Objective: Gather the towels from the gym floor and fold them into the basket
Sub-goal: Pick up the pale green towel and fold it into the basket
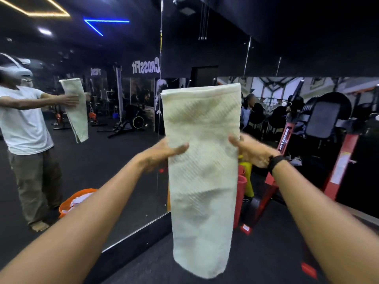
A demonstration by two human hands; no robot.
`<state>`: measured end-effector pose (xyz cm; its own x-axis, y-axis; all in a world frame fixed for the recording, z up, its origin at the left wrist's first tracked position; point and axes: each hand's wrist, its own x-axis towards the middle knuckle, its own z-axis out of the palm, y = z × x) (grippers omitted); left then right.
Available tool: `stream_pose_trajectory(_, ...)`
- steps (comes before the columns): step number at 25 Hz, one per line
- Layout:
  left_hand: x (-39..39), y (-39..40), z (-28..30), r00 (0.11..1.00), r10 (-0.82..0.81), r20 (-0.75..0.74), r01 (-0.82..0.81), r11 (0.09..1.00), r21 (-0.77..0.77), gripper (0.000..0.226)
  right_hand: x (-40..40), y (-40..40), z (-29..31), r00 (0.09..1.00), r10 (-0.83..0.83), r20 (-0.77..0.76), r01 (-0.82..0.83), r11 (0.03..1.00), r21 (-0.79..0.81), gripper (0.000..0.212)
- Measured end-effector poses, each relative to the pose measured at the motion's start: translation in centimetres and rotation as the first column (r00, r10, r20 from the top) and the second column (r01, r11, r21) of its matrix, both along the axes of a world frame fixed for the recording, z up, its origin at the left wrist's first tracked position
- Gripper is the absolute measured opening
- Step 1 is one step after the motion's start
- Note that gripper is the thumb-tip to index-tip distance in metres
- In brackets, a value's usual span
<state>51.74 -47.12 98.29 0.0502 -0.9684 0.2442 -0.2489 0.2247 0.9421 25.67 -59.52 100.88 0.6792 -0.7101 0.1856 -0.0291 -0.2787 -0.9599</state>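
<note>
From my head camera, I hold a pale cream towel [202, 171] upright out in front of me, folded into a long narrow strip, my left hand [162, 154] pinching its left edge and my right hand [251, 153] gripping its right edge at mid-height. In the wall mirror [114, 140] to my left, the orange basket [77, 198] sits on the dark floor [266, 263] with white cloth inside, partly hidden behind my left forearm.

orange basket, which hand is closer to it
Left. The left hand grips the towel on the side of the orange basket, seen low in the mirror; the right hand grips the towel's far edge.
</note>
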Motion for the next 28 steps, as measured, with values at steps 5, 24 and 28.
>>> stream_pose_trajectory(5, -2.1, 0.8, -4.9, 0.995, 0.053, -0.081, -0.034, 0.974, 0.223, 0.026, -0.3, 0.3, -7.5, 0.991, -0.020, -0.134, 0.046, 0.980, 0.194, 0.081)
stream_pose_trajectory(24, 1.0, 0.5, -5.8, 0.907, 0.380, -0.181, -0.328, 0.908, 0.263, 0.065, 2.1, 1.0, -6.2, 0.964, -0.263, -0.048, 0.267, 0.949, 0.165, 0.073)
stream_pose_trajectory(28, 1.4, 0.7, -4.6, 0.915, 0.391, -0.102, -0.381, 0.919, 0.105, 0.063, 2.2, 1.0, -5.5, 0.973, -0.192, -0.127, 0.183, 0.980, -0.080, 0.062)
